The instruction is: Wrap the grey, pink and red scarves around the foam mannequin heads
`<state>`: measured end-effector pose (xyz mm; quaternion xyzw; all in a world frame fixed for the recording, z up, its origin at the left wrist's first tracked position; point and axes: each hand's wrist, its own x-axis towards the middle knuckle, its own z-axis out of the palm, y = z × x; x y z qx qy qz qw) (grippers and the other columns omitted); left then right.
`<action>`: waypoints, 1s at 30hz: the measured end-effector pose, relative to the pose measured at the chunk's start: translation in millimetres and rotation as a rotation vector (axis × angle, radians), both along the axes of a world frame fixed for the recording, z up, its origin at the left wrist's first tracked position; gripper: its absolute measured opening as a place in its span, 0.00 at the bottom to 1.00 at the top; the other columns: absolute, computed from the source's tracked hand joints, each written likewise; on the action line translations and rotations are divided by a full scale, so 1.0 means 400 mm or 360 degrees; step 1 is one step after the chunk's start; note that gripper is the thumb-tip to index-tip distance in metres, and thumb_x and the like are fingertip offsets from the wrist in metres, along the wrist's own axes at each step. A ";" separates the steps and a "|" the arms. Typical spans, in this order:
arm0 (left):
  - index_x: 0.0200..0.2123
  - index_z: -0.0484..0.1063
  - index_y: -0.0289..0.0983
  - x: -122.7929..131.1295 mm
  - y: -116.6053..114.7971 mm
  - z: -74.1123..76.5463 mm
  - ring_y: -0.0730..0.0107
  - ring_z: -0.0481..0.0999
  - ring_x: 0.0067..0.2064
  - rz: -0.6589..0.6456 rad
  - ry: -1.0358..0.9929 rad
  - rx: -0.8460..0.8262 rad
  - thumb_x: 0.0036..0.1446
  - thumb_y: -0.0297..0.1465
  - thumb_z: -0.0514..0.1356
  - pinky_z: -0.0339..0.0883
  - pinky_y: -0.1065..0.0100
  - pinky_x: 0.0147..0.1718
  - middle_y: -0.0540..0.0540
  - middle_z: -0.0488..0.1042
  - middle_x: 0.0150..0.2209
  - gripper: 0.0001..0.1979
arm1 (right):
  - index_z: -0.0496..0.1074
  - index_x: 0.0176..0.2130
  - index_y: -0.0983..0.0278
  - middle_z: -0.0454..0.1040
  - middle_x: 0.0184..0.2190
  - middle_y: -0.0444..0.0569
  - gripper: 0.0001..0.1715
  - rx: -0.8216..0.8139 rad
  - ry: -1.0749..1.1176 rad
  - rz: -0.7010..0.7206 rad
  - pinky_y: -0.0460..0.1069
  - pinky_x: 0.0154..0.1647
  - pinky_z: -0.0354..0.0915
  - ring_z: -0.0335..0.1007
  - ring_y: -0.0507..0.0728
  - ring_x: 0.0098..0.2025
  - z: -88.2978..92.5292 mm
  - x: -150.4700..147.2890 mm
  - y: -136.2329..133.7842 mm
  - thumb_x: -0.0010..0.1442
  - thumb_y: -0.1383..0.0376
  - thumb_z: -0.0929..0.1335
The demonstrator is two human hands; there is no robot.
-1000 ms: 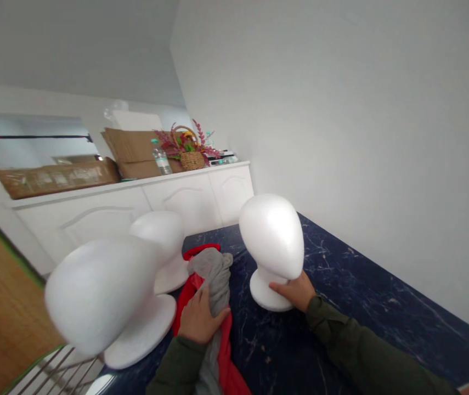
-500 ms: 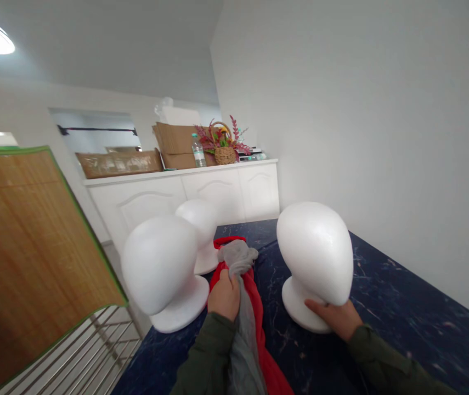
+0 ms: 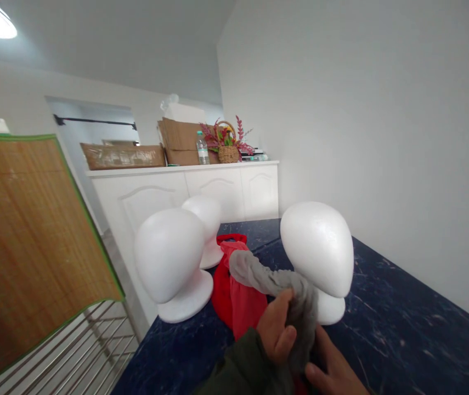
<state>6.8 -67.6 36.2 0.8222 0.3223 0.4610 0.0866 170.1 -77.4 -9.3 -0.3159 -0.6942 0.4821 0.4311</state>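
Observation:
A crumpled grey cloth (image 3: 259, 271) stretches across in front of the right white foam mannequin head (image 3: 316, 247) and covers part of its base. My left hand (image 3: 276, 329) grips this cloth, with the thumb and fingers bent over it. On its other side, my right hand (image 3: 335, 365) pinches the cloth lower down, thumb towards me; the fingertips are partly hidden. Red cloth (image 3: 246, 307) lies under the grey one, left of my hands. Two more foam heads, a near one (image 3: 168, 255) and a farther one (image 3: 205, 214), stand upright at the left.
The dark blue marbled table (image 3: 386, 307) runs along the wall. Behind it, a white cabinet (image 3: 147, 192) bears cardboard boxes (image 3: 123, 156), a water bottle (image 3: 202, 148) and a flower basket (image 3: 228, 154). A bamboo mat (image 3: 32, 247) and a metal rack (image 3: 82, 345) are at the left.
My right hand has left the right foam head's base and come to the grey cloth. My left hand has drawn the cloth rightward and towards me, off the red cloth.

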 end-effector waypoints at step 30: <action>0.36 0.65 0.36 -0.114 0.105 0.048 0.62 0.69 0.37 0.0496 -0.0534 -0.0501 0.57 0.42 0.37 0.63 0.62 0.37 0.43 0.69 0.34 0.23 | 0.67 0.21 0.65 0.44 0.09 0.37 0.17 -0.1148 0.0576 0.0391 0.45 0.15 0.41 0.41 0.45 0.12 0.240 0.247 -0.014 0.48 0.54 0.65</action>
